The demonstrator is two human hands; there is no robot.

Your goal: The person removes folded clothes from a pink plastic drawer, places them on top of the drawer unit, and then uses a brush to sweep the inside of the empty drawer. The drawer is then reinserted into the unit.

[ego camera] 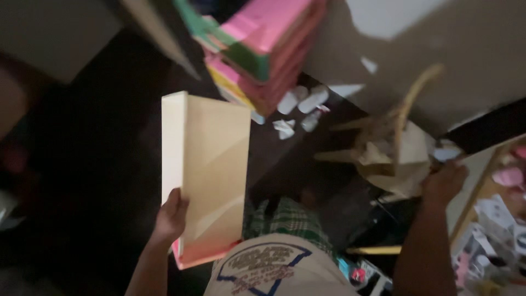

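At lower centre of the head view, the left hand (171, 216) is clamped on the lower left edge of a folded cream paper bag (211, 170), thumb on its face, holding it upright above the dark floor (87, 164); a pink strip shows along the bag's bottom edge. The right hand (445, 181) is extended far to the right, well apart from the left, resting on a crumpled heap of brown paper bags with handles (392, 148); whether its fingers are closed on anything cannot be determined because of blur. Beyond the held bag, a stack of pink, green and yellow flat bags (263, 49) stands on the floor, with several small white bottles (304, 101) just beside its base. A wooden shelf (493, 181) with small items occupies the right edge.
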